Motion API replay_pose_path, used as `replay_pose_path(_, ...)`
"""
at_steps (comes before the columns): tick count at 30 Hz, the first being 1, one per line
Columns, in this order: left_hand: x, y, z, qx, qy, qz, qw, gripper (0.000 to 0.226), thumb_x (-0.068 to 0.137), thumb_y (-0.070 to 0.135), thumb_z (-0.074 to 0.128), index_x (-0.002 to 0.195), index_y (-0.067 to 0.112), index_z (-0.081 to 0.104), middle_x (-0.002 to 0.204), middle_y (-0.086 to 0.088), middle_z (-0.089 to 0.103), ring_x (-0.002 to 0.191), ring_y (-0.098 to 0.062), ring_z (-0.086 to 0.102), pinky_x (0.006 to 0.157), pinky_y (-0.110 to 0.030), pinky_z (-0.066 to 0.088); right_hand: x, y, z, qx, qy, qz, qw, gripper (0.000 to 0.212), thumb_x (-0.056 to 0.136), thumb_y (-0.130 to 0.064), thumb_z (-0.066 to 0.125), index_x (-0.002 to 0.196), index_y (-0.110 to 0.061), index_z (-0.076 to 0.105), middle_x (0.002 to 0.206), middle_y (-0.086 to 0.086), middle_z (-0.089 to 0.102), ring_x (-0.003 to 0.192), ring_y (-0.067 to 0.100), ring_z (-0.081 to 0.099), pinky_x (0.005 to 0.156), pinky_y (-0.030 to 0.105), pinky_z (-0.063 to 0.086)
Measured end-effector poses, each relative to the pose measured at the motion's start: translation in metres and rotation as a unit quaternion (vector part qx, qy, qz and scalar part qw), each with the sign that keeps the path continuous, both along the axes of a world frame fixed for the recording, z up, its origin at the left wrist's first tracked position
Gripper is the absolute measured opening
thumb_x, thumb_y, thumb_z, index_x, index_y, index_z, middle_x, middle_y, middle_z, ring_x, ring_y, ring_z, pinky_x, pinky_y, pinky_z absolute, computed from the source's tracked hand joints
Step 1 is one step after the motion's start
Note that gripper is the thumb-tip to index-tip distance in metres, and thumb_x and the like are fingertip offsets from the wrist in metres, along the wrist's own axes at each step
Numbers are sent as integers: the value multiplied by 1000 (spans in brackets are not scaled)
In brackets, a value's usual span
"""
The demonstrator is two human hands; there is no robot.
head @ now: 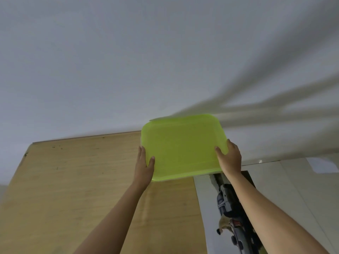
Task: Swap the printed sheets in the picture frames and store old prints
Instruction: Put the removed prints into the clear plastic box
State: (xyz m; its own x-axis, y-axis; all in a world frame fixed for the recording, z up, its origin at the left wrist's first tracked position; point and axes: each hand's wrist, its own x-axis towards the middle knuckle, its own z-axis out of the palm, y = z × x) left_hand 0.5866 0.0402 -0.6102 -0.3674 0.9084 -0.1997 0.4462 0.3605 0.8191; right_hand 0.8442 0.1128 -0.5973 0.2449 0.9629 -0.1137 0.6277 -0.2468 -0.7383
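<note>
Holds a green tray (pixel 183 147) up between both hands, clear of the table (pixel 73 180) below the grip. Pinches its near corners: left hand (pixel 144 165) with thumb on the face and fingers along the left edge, right hand (pixel 230 158) likewise at the right edge. Likely grips both ends to keep it steady while carrying, perhaps for storing prints. Runs long axis from hand to hand; turns flat face toward the camera, far edge tipped toward the wall (pixel 128 61). Leaves a car print (pixel 227 208) lying beneath the right forearm, lengthwise toward the body. Leaves a white sheet (pixel 322 165) well right of the right hand.
</note>
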Motion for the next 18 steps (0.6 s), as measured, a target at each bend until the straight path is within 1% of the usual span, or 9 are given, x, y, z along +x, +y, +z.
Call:
replay_pose_path(5, 4, 7, -3, 15, -22, 32, 999, 58, 97, 14, 43, 147, 7, 14, 157, -4, 9, 144, -14, 8, 113, -23, 7, -2, 0, -1, 17, 33, -20, 999, 60, 91, -27, 56, 142, -5, 32, 147, 11, 34, 135, 26, 33, 110, 38, 30)
replay_pose_path(9, 3, 11, -1, 27, -34, 49, 998, 56, 96, 11, 45, 146, 6, 21, 156, -4, 15, 143, -15, 14, 113, -23, 10, -3, 0, 4, 39, 43, -34, 998, 60, 91, -25, 57, 142, -6, 32, 147, 9, 34, 136, 25, 32, 111, 39, 30)
replay_pose_path(12, 0, 11, 2, 39, -43, 54, 997, 55, 95, 10, 46, 145, 5, 24, 155, -4, 19, 143, -16, 17, 112, -23, 12, -5, -3, 12, 58, 49, -43, 996, 60, 90, -24, 58, 141, -6, 34, 146, 9, 35, 135, 24, 34, 110, 37, 30)
replay_pose_path(18, -26, -7, 25, 90, -50, 66, 993, 55, 92, 9, 52, 143, 8, 31, 152, -3, 27, 139, -16, 26, 110, -23, 19, -30, -26, 30, 95, 62, -58, 992, 59, 89, -25, 59, 141, -7, 35, 145, 9, 38, 134, 23, 34, 111, 39, 30)
